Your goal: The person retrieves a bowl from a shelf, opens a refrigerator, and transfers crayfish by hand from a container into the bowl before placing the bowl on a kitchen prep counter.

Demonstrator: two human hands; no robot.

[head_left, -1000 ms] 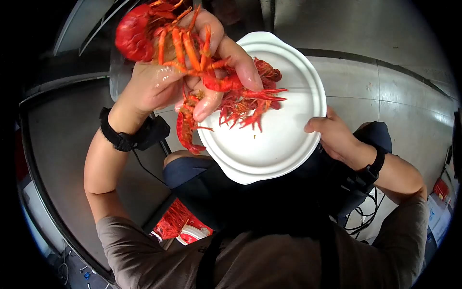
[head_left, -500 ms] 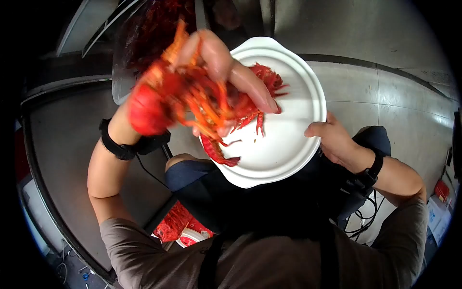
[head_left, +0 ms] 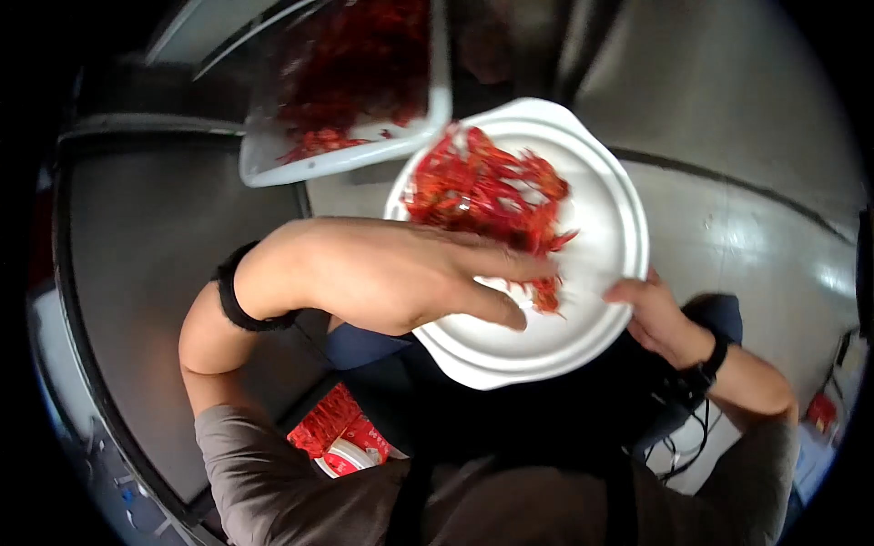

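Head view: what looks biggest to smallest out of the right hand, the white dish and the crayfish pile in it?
Largest to smallest:
1. White dish
2. Crayfish pile, partly hidden
3. Right hand

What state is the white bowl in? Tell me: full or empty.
Partly full: red crayfish lie heaped on one side of the bowl, and its bare bottom shows nearer the right hand.

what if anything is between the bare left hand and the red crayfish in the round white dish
Nothing visible does: the bare left hand hangs open over the left side of the round white dish, beside the red crayfish. The hand hides their near edge, so contact can't be judged.
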